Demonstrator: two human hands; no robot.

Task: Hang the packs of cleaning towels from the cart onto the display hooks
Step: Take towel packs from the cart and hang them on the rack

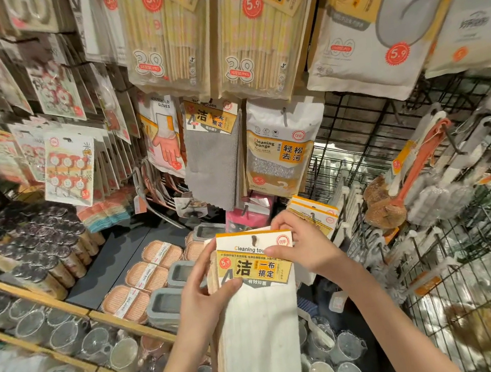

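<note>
One wide-angle camera sits on the person's head, facing forward and down, close over both forearms. It looks at a black wire-grid display wall point(368, 132) just ahead, with wooden-edged shelves point(63, 308) low on the left.

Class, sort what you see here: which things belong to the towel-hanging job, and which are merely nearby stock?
Part of the job:
white towel pack
left hand and right hand, both holding it
grey towels already hanging

Just nearby:
chopstick packs
sponge pack
glass cups
orange brush
</note>
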